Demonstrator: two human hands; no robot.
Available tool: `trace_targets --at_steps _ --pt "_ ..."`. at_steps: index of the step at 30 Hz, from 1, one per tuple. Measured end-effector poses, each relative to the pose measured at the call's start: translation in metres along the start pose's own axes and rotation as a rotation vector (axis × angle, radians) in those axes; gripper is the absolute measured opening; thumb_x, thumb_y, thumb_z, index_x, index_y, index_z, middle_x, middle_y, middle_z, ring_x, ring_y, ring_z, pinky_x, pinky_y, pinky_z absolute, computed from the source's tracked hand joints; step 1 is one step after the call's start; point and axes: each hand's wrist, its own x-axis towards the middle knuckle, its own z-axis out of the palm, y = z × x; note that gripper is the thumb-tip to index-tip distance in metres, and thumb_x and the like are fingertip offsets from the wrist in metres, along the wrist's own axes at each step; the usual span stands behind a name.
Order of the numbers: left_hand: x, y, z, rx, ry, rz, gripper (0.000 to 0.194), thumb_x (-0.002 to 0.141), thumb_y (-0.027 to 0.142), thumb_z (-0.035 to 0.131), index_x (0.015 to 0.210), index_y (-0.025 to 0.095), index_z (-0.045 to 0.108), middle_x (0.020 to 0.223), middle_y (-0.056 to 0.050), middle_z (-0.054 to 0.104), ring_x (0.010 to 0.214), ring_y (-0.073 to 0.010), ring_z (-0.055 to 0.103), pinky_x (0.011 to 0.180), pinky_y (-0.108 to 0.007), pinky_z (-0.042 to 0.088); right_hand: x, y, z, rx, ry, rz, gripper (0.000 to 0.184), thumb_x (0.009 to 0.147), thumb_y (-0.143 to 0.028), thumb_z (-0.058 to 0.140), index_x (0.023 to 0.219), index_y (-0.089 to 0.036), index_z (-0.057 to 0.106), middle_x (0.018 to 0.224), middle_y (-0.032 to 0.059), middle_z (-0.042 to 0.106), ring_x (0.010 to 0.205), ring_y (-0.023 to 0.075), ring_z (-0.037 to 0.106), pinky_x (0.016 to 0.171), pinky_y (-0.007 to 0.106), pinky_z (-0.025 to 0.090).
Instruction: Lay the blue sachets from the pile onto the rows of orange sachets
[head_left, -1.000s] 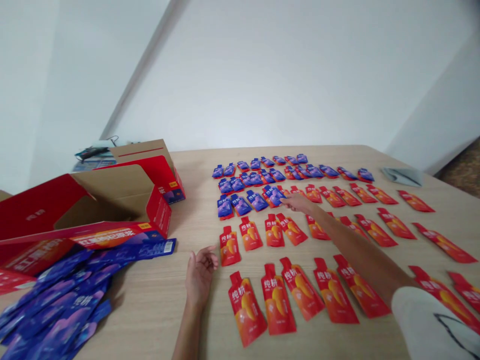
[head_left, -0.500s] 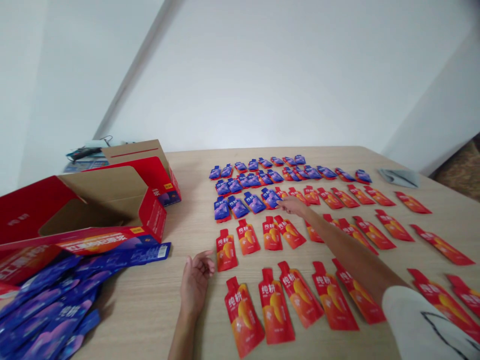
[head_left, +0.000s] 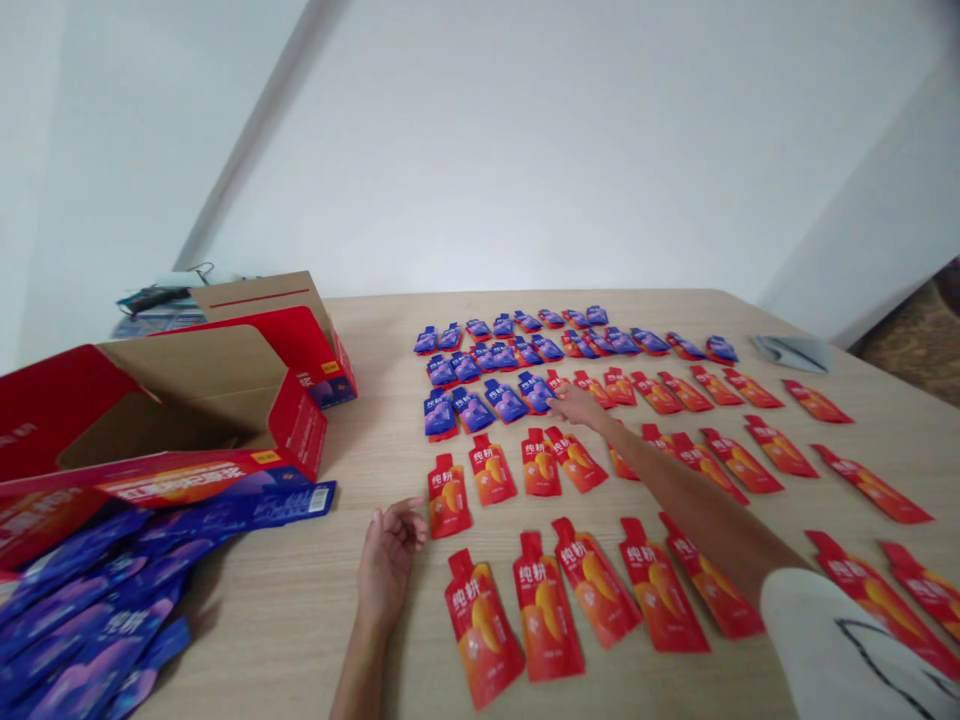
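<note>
My right hand reaches across the table, its fingers drawn together at the lower right edge of a blue spout pouch. That pouch lies over a red one at the right end of a short run of blue pouches. My left hand rests on the tabletop, palm partly up, fingers loosely curled but apart, holding nothing. Just right of it lies a red spout pouch with a yellow fruit print. More red pouches lie in rows nearer to me. Farther rows have blue pouches laid over red ones.
At the left stands an open red carton, with another red box behind it. A heap of blue pouches lies before the carton. A grey folded packet is at the far right, and a white wall rises behind the table.
The view has shifted slightly, so everything sits a little farther left. Both hands keep nearly the same places, my right fingers still at the blue pouch.
</note>
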Motion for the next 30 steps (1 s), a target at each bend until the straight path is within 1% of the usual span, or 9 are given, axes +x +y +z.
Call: trace_targets --at_steps 4,8,11,15,21,23,26,28,30 --pt "-0.001 0.001 0.001 0.005 0.000 -0.005 0.071 0.081 0.080 0.063 0.101 0.014 0.075 0.074 -0.008 0.062 0.070 -0.0216 0.053 0.063 -0.030 0.044 -0.003 -0.002 0.002 -0.028 0.012 -0.002 0.028 0.098 -0.030 0.063 0.122 -0.015 0.062 0.086 0.0070 0.079 0.056 0.0117 0.065 0.046 0.018 0.039" --pt "-0.001 0.002 0.002 0.008 -0.005 -0.014 0.070 0.081 0.080 0.063 0.102 0.014 0.075 0.075 -0.008 0.063 0.071 -0.0218 0.053 0.064 -0.031 0.043 -0.003 -0.001 0.003 -0.035 0.013 -0.019 0.034 0.099 -0.031 0.061 0.128 -0.014 0.059 0.085 0.0077 0.079 0.060 0.0136 0.068 0.047 0.019 0.040" --pt "-0.001 0.002 0.002 0.005 0.001 -0.015 0.071 0.081 0.080 0.063 0.102 0.013 0.075 0.075 -0.008 0.063 0.071 -0.0220 0.053 0.063 -0.031 0.043 -0.001 0.003 0.004 -0.024 0.015 -0.028 0.041 0.100 -0.036 0.061 0.133 -0.013 0.055 0.085 0.0082 0.079 0.061 0.0142 0.069 0.048 0.019 0.040" --pt "0.000 0.001 0.002 0.004 0.009 -0.015 0.070 0.080 0.079 0.065 0.101 0.013 0.075 0.074 -0.008 0.062 0.070 -0.0217 0.052 0.063 -0.031 0.042 -0.002 0.007 0.005 -0.005 0.019 -0.051 0.049 0.099 -0.047 0.062 0.134 -0.013 0.054 0.081 0.0071 0.078 0.059 0.0134 0.067 0.050 0.019 0.040" --pt "0.001 -0.001 0.001 0.009 0.010 -0.014 0.068 0.080 0.076 0.067 0.101 0.012 0.075 0.074 -0.007 0.063 0.069 -0.0208 0.053 0.062 -0.029 0.043 -0.016 0.006 -0.004 0.004 0.058 -0.097 0.048 0.101 -0.050 0.058 0.133 -0.015 0.055 0.081 0.0044 0.077 0.055 0.0112 0.063 0.052 0.020 0.042" --pt "0.004 -0.003 0.000 0.021 0.019 -0.008 0.067 0.080 0.075 0.069 0.101 0.012 0.074 0.073 -0.007 0.063 0.068 -0.0200 0.053 0.062 -0.029 0.043 -0.028 0.001 -0.007 0.018 0.086 -0.147 0.050 0.101 -0.049 0.058 0.138 -0.015 0.052 0.082 0.0039 0.076 0.056 0.0116 0.062 0.055 0.021 0.045" --pt "0.006 -0.008 0.000 0.053 0.055 0.019 0.062 0.079 0.071 0.072 0.097 0.012 0.074 0.071 -0.006 0.062 0.065 -0.0184 0.052 0.061 -0.027 0.042 -0.060 -0.019 -0.003 0.067 0.096 -0.303 0.051 0.100 -0.047 0.057 0.141 -0.017 0.049 0.081 0.0025 0.074 0.057 0.0126 0.061 0.057 0.023 0.046" --pt "0.004 -0.012 0.003 0.100 0.083 0.067 0.055 0.081 0.065 0.074 0.096 0.013 0.074 0.070 -0.005 0.061 0.064 -0.0172 0.052 0.060 -0.026 0.041 -0.092 -0.042 0.011 0.095 0.027 -0.445 0.049 0.100 -0.049 0.057 0.138 -0.019 0.053 0.080 0.0018 0.073 0.059 0.0141 0.062 0.057 0.024 0.046" --pt "0.000 -0.014 0.007 0.180 0.095 0.129 0.045 0.084 0.058 0.075 0.093 0.014 0.073 0.068 -0.003 0.060 0.062 -0.0160 0.051 0.060 -0.026 0.039 -0.129 -0.069 0.034 0.077 -0.105 -0.597 0.045 0.099 -0.051 0.056 0.133 -0.021 0.060 0.079 0.0023 0.072 0.064 0.0162 0.065 0.060 0.026 0.048"
